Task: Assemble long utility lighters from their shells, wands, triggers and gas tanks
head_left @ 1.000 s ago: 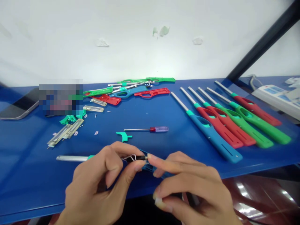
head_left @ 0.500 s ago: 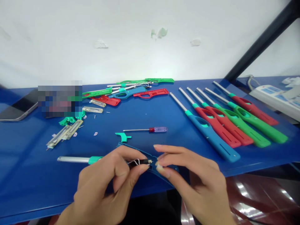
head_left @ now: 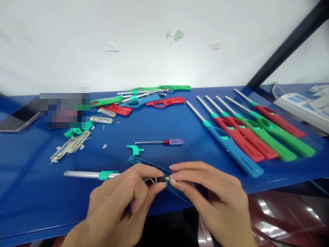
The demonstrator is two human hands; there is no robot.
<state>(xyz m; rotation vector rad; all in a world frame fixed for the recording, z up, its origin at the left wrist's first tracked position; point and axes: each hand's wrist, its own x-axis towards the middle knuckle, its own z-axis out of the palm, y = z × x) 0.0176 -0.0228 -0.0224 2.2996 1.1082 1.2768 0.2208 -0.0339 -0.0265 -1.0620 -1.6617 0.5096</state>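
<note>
My left hand (head_left: 120, 202) pinches a small black igniter part (head_left: 161, 179) with a thin white wire looping beside it. A metal lighter tube (head_left: 81, 174) with a teal collar (head_left: 104, 175) runs out to the left from behind this hand. Thumb and fingers of my right hand (head_left: 216, 195) close at the igniter's brass-coloured tip, on a small whitish piece mostly hidden by the fingertips. Beneath both hands lies an open blue lighter shell half (head_left: 147, 162), partly covered. A teal trigger (head_left: 134, 150) and a screwdriver (head_left: 173, 141) with a clear purple handle lie just beyond.
Several assembled lighters (head_left: 231, 151) are lined up at the right. Loose shells (head_left: 169, 102) and tubes lie along the back. Clear fuel tanks (head_left: 81, 141), teal triggers (head_left: 74, 131) and a phone (head_left: 20, 116) sit at the left. A power strip (head_left: 303, 108) stands far right.
My left hand has moved slightly right with the igniter part. Its brass tip now meets the fingertips of my right hand, where a gap showed before.
</note>
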